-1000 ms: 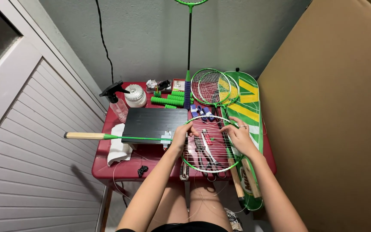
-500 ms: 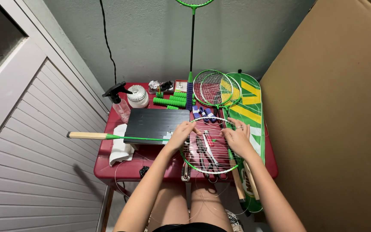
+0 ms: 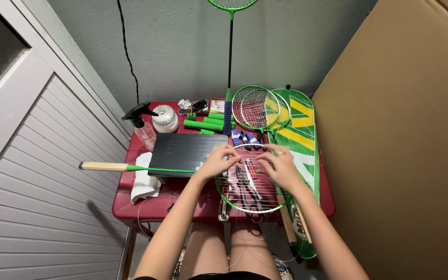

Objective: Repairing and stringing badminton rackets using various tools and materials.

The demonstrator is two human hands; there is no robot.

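**My hands on the racket head**

My left hand [image 3: 218, 162] pinches the racket [image 3: 250, 181] frame at its top rim on the red table [image 3: 146, 207]. My right hand [image 3: 278, 167] pinches a thin string there. I judge the frame light and stiff, the strings fragile; better to hold the rim.

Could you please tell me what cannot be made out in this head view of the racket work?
- Left hand and right hand: fingertips too small to show whether they pinch string.
- Green racket: upper rim hidden by both hands.
- Tools under the strings: too small to identify.
- Hanging racket: head cut off by the top edge.
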